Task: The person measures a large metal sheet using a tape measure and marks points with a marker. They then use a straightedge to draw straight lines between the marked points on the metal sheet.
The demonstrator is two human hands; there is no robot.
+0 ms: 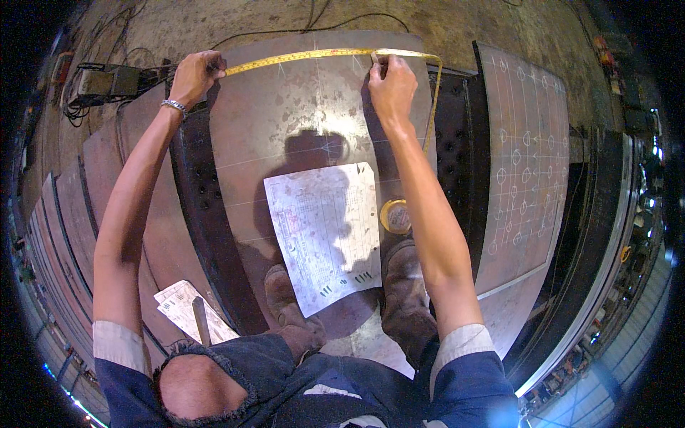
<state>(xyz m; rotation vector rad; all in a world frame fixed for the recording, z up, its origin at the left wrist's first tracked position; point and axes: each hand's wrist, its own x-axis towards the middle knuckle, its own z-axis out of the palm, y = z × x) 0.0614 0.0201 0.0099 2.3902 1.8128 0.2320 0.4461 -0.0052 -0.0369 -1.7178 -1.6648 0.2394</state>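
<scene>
A yellow tape measure blade [300, 56] stretches across the far part of a steel plate [242, 143]. My left hand [195, 78] pinches its end at the plate's left edge. My right hand [394, 87] is closed at the blade farther right, fingertips on it; whether they also hold a small pale piece is unclear. Beyond that hand the blade bends and runs back toward me, partly behind my right forearm. Its round yellow case [394, 216] lies beside my right boot [407, 285]. A marked drawing sheet [325, 235] rests on the plate between my arms and boots.
White marking lines cross the plate. To the right stands another plate [521, 164] with chalked circles and lines. Dark gaps border my plate on both sides. More folded papers [189, 310] lie at lower left. Cables [342, 20] and a dark box [107, 82] sit on the floor beyond.
</scene>
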